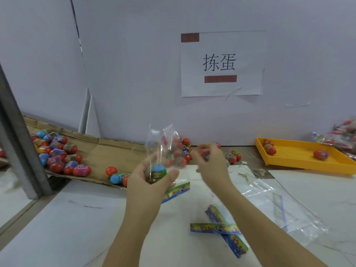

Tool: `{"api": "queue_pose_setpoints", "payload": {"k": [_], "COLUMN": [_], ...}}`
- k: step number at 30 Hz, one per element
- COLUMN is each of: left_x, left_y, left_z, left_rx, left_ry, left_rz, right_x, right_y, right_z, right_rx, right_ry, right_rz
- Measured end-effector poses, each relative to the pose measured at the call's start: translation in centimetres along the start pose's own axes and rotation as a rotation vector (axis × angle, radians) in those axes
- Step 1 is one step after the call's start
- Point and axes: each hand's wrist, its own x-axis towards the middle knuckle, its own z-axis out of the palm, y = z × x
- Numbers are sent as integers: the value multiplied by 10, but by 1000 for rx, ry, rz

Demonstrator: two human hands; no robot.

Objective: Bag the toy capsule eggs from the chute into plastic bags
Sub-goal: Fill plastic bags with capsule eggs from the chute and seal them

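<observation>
A clear plastic bag [158,143] stands upright in the middle of the scene, its open top towards the far wall. One capsule egg [159,171] with a blue cap sits at the bottom; the film is so thin that its edges are hard to follow. The left hand [148,182] grips the bag's lower part, fingers and thumb curled round it and the egg inside. The right hand [211,164], just right of the bag, is smeared by motion. Its fingers look curled with something red among them, but I cannot tell whether it holds anything.

Loose eggs [181,151] behind the bag show partly through the film. More eggs [57,153] lie on the cardboard chute [107,151] at the left, some hidden by a grey post [19,143]. Printed card strips [213,228] and flat bags [269,205] lie on the near table. At the far right a yellow tray [300,157] holds a few eggs, and filled bags [342,137] are cut off by the edge.
</observation>
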Motion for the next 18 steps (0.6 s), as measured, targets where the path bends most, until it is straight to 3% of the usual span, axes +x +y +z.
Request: {"api": "queue_pose_setpoints", "payload": {"k": [3,6,8,13,18], "left_x": [-4,-10,-12,-15,-15], "left_y": [-8,-12,-14,-12,-8], "left_z": [7,14,17,20,20], "left_rx": [117,208,236,272,223], "left_ry": [-57,-106,-131,-181,-161], "left_rz": [-1,-2,13,68,43], "right_x": [-1,-8,-10,-12,-10], "right_y": [-35,-61,-68,-63,-60], "right_z": [-35,-58,-63,-57,-58], "right_rx": [449,555,473,0,-243], "right_ry": [74,-23,-91,-166,-152], "right_rz": [-67,-290,-351,-402,-477]}}
